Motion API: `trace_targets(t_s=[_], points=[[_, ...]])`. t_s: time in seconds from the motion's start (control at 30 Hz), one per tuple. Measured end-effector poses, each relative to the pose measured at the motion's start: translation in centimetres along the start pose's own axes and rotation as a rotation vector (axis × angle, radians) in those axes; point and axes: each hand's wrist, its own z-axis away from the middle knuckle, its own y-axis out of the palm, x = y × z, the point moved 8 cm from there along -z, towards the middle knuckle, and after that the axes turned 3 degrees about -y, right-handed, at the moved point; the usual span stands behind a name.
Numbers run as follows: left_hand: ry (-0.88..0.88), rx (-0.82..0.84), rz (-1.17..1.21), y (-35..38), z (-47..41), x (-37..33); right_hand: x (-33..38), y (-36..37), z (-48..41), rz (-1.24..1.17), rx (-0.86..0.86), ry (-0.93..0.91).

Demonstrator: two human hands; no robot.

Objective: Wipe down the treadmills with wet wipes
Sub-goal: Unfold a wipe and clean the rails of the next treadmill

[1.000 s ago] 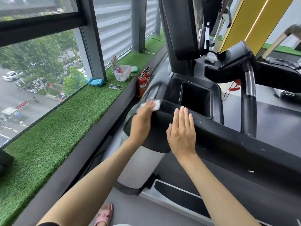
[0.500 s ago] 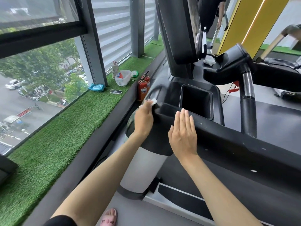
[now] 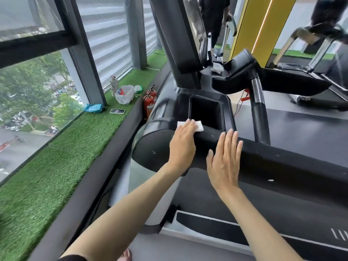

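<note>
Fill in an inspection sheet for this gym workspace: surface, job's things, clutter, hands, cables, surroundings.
Surface: black treadmill rail, with a few pale specks.
Job's things: white wet wipe flat on the rail beside the cup well.
Clutter: phone, blue pack, plastic bag and bottle on the turf sill; crumpled white wad beyond the cup well.
Hands: left hand presses the wipe with straight fingers; right hand lies flat on the rail, holding nothing.
Cables: red cord hangs beside the upright grip.
Surroundings: window, fire extinguishers, another person.
</note>
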Motion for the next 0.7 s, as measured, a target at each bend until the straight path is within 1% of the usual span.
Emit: trace_targets(t_s=[0.03,0.07,0.1,0.13,0.2,0.23,0.27,0.3,0.33,0.4,0.43,0.47,0.5,0.53,0.6,0.63,0.67,0.7], points=[[0.125,0.051,-0.007,0.7,0.6,-1.0,-0.5,0.1,0.0,-0.003,0.013,0.024],[0.174,0.061,-0.006,0.7,0.6,-0.9,-1.0,0.1,0.1,-0.008,0.026,0.044],[0.134,0.042,0.0,0.1,0.1,0.1,-1.6,0.2,0.2,-0.013,0.037,0.057],[0.034,0.002,0.011,-0.8,-0.6,1.6,-2.0,0.1,0.3,-0.018,0.046,0.061],[-0.245,-0.066,0.014,-2.3,-2.1,5.3,-2.3,0.0,0.4,-0.024,0.05,0.041],[-0.355,-0.092,0.0,-2.8,-2.5,6.5,-2.3,0.0,0.4,-0.03,0.045,0.031],[-0.397,-0.114,-0.017,-3.0,-2.7,6.4,-2.3,-0.1,0.3,-0.036,0.041,0.03],[-0.372,-0.112,-0.031,-2.8,-2.6,5.1,-2.4,-0.2,0.2,-0.039,0.037,0.037],[-0.272,-0.078,-0.038,-2.0,-2.4,3.0,-2.4,-0.3,0.2,-0.041,0.032,0.044],[0.032,0.041,-0.035,-0.2,-0.7,-1.3,-2.2,-0.4,0.3,-0.034,0.019,0.041],[0.145,0.097,-0.017,0.6,0.1,-2.2,-2.1,-0.4,0.3,-0.029,0.016,0.035],[0.19,0.123,-0.002,0.8,0.1,-1.9,-2.2,-0.3,0.3,-0.025,0.016,0.027],[0.152,0.117,0.006,0.4,-0.6,-0.6,-2.3,-0.2,0.3,-0.023,0.016,0.019],[0.064,0.085,-0.007,-0.2,-1.5,1.2,-2.4,-0.2,0.3,-0.021,0.012,0.011],[-0.206,-0.002,-0.004,-1.7,-3.0,4.7,-2.4,-0.1,0.2,-0.014,0.006,0.001],[-0.311,-0.046,-0.014,-2.3,-3.2,5.5,-2.4,-0.1,0.2,-0.015,0.006,0.003],[-0.345,-0.075,-0.038,-2.7,-3.2,5.0,-2.4,-0.1,0.2,-0.02,0.005,0.011],[-0.311,-0.08,-0.055,-2.7,-3.0,3.6,-2.3,-0.2,0.3,-0.025,0.003,0.02]])
